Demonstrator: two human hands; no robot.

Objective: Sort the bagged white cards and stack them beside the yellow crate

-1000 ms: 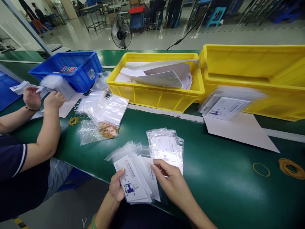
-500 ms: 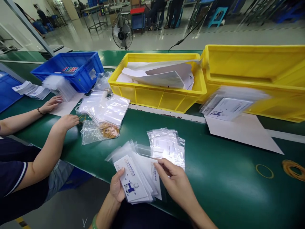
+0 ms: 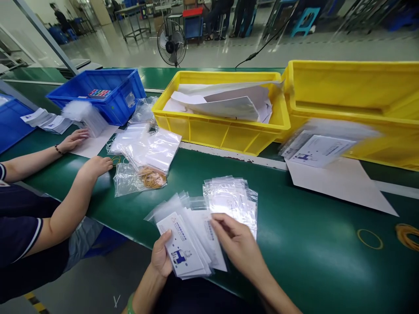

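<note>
here, left hand (image 3: 161, 256) closed, gripping bagged cards (image 3: 183, 245)

"What is worn near the person's left hand (image 3: 162, 257)?"

"A green bangle (image 3: 130, 304), just behind that hand at the wrist, smooth and rounded, partly cut off by the lower edge of view."

"And by the right hand (image 3: 237, 244)?"

"That hand is ungloved, and the forearm (image 3: 275, 290) behind it is bare. Below and between both hands shows dark cloth (image 3: 196, 301), nearly black."
</note>
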